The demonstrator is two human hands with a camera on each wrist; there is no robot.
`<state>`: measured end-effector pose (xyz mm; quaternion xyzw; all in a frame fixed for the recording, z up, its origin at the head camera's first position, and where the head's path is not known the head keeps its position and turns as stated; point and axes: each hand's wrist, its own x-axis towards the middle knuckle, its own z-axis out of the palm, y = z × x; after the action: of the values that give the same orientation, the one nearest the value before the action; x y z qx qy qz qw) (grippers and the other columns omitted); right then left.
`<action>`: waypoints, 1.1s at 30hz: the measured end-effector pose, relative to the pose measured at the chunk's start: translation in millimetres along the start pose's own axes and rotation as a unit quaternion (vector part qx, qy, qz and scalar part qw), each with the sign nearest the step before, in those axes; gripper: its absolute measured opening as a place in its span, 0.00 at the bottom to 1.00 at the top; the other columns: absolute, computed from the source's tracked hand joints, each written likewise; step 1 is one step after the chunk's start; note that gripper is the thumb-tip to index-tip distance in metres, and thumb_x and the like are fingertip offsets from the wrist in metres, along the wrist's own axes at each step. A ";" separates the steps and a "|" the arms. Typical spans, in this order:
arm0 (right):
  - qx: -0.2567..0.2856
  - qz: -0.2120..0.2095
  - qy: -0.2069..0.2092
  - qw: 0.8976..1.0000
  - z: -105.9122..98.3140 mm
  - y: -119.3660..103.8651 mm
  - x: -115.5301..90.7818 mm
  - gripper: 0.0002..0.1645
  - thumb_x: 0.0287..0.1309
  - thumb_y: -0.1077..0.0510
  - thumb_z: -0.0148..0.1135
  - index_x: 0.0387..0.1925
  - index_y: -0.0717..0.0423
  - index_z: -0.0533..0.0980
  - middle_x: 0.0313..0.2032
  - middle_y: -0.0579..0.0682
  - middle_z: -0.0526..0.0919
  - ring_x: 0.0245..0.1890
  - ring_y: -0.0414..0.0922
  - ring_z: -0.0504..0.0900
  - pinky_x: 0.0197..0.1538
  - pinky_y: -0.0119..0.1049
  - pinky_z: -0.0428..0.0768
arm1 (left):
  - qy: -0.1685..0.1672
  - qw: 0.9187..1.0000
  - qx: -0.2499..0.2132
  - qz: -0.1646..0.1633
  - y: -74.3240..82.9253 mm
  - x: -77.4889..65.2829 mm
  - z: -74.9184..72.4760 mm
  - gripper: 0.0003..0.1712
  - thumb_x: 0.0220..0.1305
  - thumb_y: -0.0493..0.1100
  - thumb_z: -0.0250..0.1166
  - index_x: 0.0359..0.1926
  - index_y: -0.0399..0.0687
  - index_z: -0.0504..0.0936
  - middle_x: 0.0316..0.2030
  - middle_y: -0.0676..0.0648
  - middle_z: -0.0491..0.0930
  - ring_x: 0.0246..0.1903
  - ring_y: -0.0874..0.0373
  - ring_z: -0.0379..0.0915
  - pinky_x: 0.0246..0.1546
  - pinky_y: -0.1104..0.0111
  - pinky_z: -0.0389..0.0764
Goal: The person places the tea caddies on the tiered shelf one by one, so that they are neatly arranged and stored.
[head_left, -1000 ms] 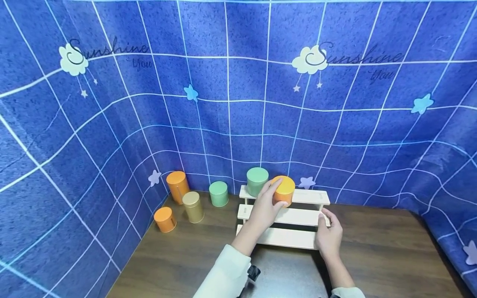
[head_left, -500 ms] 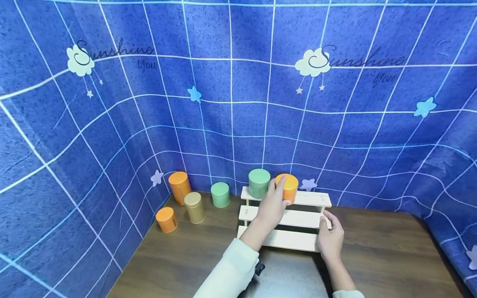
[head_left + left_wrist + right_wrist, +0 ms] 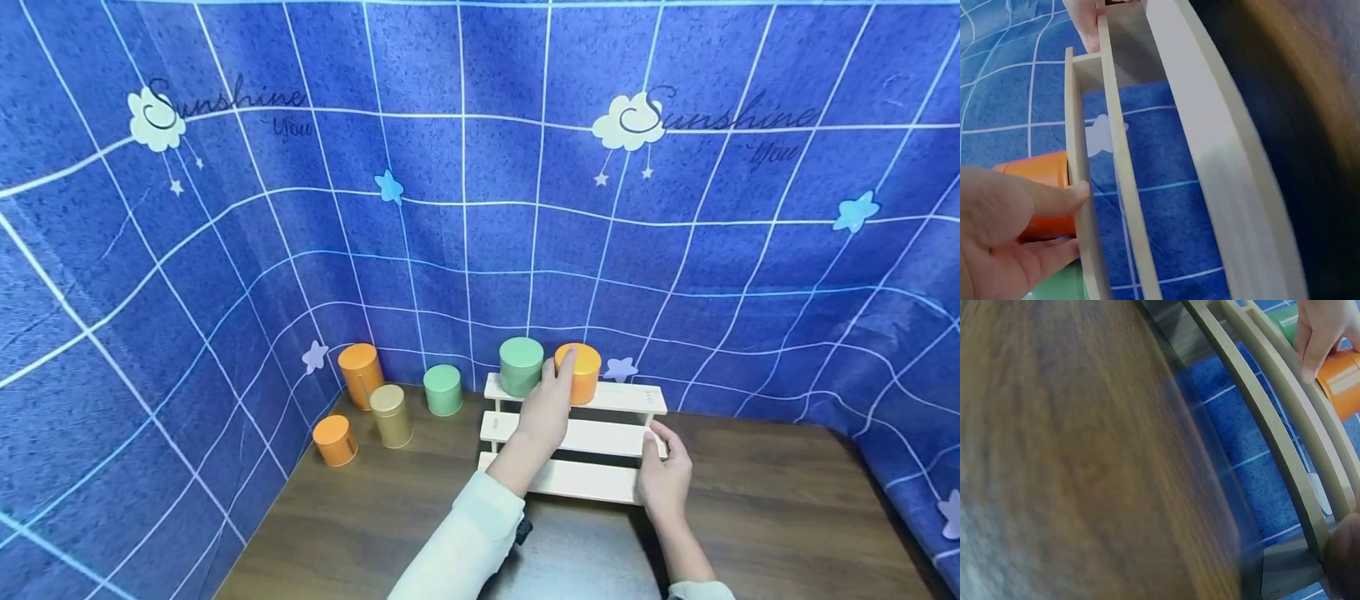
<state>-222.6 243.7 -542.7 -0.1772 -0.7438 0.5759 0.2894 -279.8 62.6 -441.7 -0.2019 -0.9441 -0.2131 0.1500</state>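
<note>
A pale wooden three-tier rack (image 3: 585,482) stands on the table. On its top tier is an orange tin (image 3: 583,382), its base right at the board. My left hand (image 3: 546,410) holds this tin by its side, thumb and fingers on either side of it in the left wrist view, the thumb tip (image 3: 1079,190) right at the board's edge. A green tin (image 3: 521,368) stands on the same tier just left of the hand. At the rack's right end, my right hand (image 3: 666,477) grips the side by the middle and lower tiers. Its far fingers are partly hidden behind the boards.
Left of the rack on the brown table (image 3: 780,517) stand a smaller green tin (image 3: 443,392), a gold tin (image 3: 392,417), a tall orange tin (image 3: 361,377) and a short orange tin (image 3: 335,442). A blue grid-patterned cloth (image 3: 420,275) hangs close behind and at the left.
My left hand has moved the orange tin slightly right and back onto the top tier, beside the green tin. The right hand keeps its grip on the rack's end.
</note>
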 end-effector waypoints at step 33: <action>0.017 0.005 -0.002 1.000 -0.5 -2.4 -0.1 0.19 0.77 0.60 0.54 0.61 0.65 0.79 0.66 0.63 0.80 0.72 0.54 0.72 0.70 0.37 0.67 | -0.025 0.995 -0.072 -0.064 18.2 -0.6 -14.1 0.61 0.66 0.48 0.75 0.86 0.53 0.44 0.75 0.25 0.63 0.54 0.36 0.85 0.49 0.53 0.90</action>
<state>-222.0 243.4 -540.3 -0.1744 -0.7336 0.5904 0.2880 -268.4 71.0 -423.5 -0.1566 -0.9407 -0.2849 0.0969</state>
